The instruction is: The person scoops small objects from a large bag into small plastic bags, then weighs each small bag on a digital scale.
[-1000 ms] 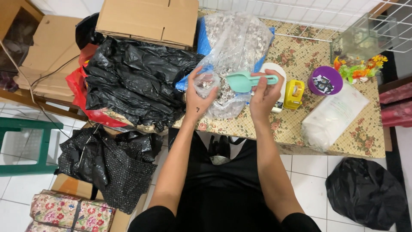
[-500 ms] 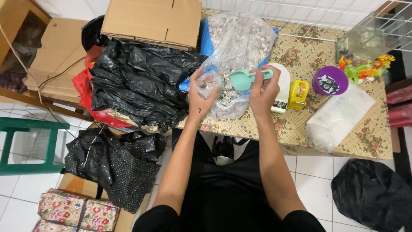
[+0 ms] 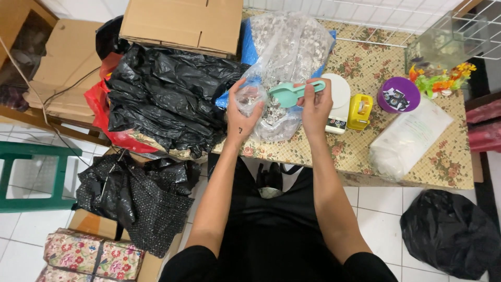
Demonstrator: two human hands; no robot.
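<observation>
The left hand [image 3: 241,119] has its fingers closed around a small clear bag [image 3: 249,97], mouth up, just beside the big clear sack [image 3: 289,47] on the worktop [image 3: 360,151]. The right hand [image 3: 316,107] pinches a green scoop [image 3: 292,93], its bowl turned toward that mouth.

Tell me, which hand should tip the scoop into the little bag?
Probably the right hand: it holds the teal scoop, whose bowl sits beside the small clear bag held by the left hand.

A mint-green scoop [image 3: 290,94] sits at centre, black bags [image 3: 167,99] at nine o'clock, a yellow tape dispenser [image 3: 360,111] and purple lid [image 3: 399,94] at three o'clock, on a beige floral tablecloth [image 3: 376,62].
</observation>
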